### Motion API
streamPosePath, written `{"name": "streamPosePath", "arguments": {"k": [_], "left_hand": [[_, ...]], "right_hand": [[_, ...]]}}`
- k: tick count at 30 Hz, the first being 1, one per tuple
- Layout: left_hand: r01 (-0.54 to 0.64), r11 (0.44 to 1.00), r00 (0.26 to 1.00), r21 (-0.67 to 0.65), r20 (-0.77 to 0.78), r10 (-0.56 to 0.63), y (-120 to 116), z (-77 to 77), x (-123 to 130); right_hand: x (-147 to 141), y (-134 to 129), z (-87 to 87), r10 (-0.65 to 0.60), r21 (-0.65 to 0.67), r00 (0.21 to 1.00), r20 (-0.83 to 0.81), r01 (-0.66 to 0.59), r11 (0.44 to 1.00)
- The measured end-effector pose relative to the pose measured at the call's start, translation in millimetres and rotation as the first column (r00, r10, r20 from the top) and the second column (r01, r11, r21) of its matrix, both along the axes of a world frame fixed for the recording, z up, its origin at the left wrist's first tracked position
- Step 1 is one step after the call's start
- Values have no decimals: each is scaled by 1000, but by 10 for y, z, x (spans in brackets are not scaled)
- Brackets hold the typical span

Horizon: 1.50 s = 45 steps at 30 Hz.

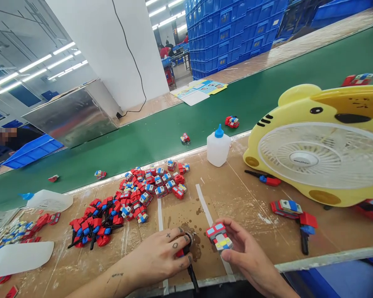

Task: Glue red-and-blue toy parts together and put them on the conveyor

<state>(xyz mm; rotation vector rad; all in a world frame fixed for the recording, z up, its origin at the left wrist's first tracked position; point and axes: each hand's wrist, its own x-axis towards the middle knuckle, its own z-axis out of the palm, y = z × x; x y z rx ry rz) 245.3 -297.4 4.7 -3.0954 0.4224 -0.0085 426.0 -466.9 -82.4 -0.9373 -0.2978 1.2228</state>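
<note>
My right hand [251, 256] pinches a small red, grey and blue toy torso [219, 236] with two light-blue windows and a yellow patch. My left hand [161, 258] is closed over a red toy arm with a black rod [192, 278] sticking out below the fingers; most of the arm is hidden. Beside the left fingertips a small round dark rim [189, 238] shows in part, surrounded by wet spots on the brown board [174, 213]. Ahead lie a heap of similar toy torsos [157, 182] and a heap of red, blue and black toy arms [95, 223].
A white squeeze bottle [218, 149] with a blue tip stands by the green conveyor belt [155, 136]. More bottles [51, 200] lie at left. At right stands a yellow fan [311, 153], with a toy torso [286, 208] and arm [307, 227] before it. Blue crates [233, 37] are stacked behind.
</note>
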Motion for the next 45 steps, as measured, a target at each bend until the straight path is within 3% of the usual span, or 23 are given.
{"name": "streamPosePath", "arguments": {"k": [3,5,7,8,10,12,14,16,20,22,24,26,28,30,32,34,36,39,42,45], "left_hand": [[1,999,999,-38,-38,-3,12,4,0],[-71,987,995,-146,-85,59,26,36,-22],[-227,911,972,-345,-130,193,39,61,-62],[-322,827,947,-460,-157,281,41,62,-85],[-463,579,867,-671,-207,454,31,28,-128],[-501,296,776,-813,-270,570,1,-55,-153],[-469,89,722,-878,-324,612,-38,-168,-157],[-435,-7,691,-900,-339,638,-72,-283,-148],[-405,-53,625,-913,-319,713,-115,-432,-97],[-395,-120,617,-911,-360,700,-156,-461,-34],[-324,-222,615,-920,-383,689,-217,-468,70],[-179,-279,595,-943,-330,733,-255,-447,215],[-68,-236,522,-969,-236,820,-195,-379,395],[-69,-104,433,-992,-124,893,27,-267,599],[-221,66,377,-973,-23,926,418,-138,817],[-480,207,345,-853,34,938,924,-30,1031],[-684,239,306,-690,26,952,1459,38,1230],[-794,228,297,-564,-31,955,2151,55,1501],[-868,254,333,-426,-122,935,2611,-12,1749],[-913,283,352,-293,-221,909,2865,-134,1964]], "right_hand": [[-13,21,-17,10,-36,1000,-26,-10,999],[-25,37,-34,13,-51,999,-37,-15,999],[-43,58,-41,11,-45,998,-63,-14,999],[-55,72,-39,9,-38,997,-78,-12,999],[-81,109,-33,3,-25,994,-107,-6,1000],[-107,154,-33,-8,-16,994,-109,7,1000],[-134,200,-54,0,0,997,-80,0,1000],[-159,236,-93,38,37,999,-24,-37,999],[-193,276,-149,60,34,975,214,-68,997],[-191,304,-111,23,-24,872,489,-14,1000],[-183,375,-6,-32,-1,646,763,51,999],[-180,517,161,-142,126,383,913,67,990],[-176,751,359,-278,274,174,945,49,960],[-142,1075,541,-351,349,50,935,51,936],[-47,1461,664,-332,329,14,943,86,940],[126,1868,706,-259,257,1,966,109,960],[373,2259,679,-162,163,-15,987,130,978],[836,2765,591,8,5,-53,999,238,971],[1290,3153,528,170,-120,-74,983,448,886],[1626,3442,500,306,-222,-35,951,613,758]]}}
